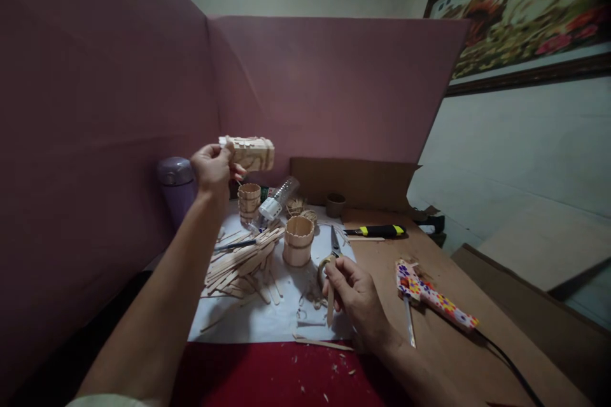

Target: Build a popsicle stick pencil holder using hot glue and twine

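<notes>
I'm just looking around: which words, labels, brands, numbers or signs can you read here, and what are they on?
None can be read for certain.
Dark green object with pale and red marks, behind the clear plastic bottle: too small to read.
Framed, colourful floral picture on the wall: small marks near its upper left corner, too small to read.
Pale wooden-stick piece in the left hand: no lettering visible.

Dimly lit. Bounded right of the pink partition [334,82] by a pale wall [506,146] with framed picture [520,22]; furnished before the partition with a brown table [434,261].
</notes>
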`<state>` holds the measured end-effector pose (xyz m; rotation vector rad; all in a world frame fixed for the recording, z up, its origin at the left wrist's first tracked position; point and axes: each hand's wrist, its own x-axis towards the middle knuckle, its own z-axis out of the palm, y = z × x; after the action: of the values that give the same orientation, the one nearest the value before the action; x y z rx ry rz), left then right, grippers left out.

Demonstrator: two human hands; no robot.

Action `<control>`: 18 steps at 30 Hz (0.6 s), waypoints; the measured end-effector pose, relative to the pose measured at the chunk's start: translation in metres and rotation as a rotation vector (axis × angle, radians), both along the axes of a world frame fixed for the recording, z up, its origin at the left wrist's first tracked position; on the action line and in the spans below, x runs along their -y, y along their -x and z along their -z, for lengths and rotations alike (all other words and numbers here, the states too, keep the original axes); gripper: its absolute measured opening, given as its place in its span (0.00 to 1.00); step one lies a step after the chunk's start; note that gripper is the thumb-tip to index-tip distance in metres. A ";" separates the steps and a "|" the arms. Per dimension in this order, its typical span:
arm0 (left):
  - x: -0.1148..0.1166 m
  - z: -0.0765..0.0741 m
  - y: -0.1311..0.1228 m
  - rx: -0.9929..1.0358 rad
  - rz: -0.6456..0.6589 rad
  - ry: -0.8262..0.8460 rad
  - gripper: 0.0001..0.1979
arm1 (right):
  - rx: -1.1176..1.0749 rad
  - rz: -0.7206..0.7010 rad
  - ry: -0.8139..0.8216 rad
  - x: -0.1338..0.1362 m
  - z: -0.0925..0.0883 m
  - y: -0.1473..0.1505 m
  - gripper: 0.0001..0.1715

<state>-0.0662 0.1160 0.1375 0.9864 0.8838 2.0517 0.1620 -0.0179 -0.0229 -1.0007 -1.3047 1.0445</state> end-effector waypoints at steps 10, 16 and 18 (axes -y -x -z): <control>-0.046 0.010 0.033 -1.136 -0.650 0.239 0.04 | 0.010 -0.009 -0.005 -0.001 0.000 -0.001 0.25; -0.058 0.033 0.049 -1.380 -0.537 0.505 0.10 | 0.020 -0.018 -0.006 -0.002 0.001 -0.003 0.24; -0.061 0.042 0.052 -1.398 -0.493 0.561 0.09 | 0.031 -0.017 -0.011 -0.002 0.002 -0.003 0.24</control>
<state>-0.1180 0.1774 0.0954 1.9515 2.3953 0.9944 0.1652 -0.0159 -0.0251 -1.0021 -1.3450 1.0375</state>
